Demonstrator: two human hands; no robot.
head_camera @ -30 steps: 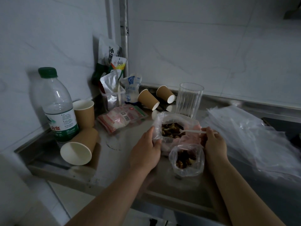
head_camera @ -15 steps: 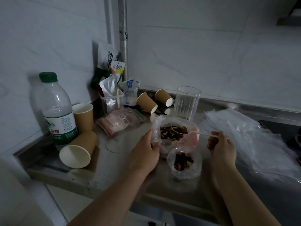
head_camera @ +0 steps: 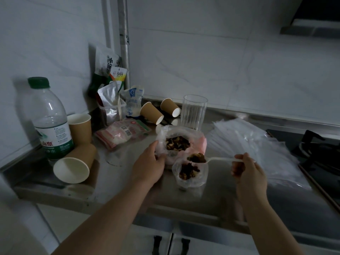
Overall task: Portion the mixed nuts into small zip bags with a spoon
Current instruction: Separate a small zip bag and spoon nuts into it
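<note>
The right hand (head_camera: 247, 170) pinches the white spoon (head_camera: 219, 159), now lifted out of the big bag of nuts (head_camera: 179, 142) and loaded (heaped) over the small bag (head_camera: 190, 173). The left hand (head_camera: 149, 165) still grips the big bag's near edge on the counter (head_camera: 117, 179).

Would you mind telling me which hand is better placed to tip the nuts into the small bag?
The right hand: it holds the loaded spoon just above the small bag. The left hand grips the big nut bag.

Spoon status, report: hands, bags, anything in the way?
Right hand pinches loaded spoon over small zip bag. Left hand grips big nut bag. Path clear.
</note>
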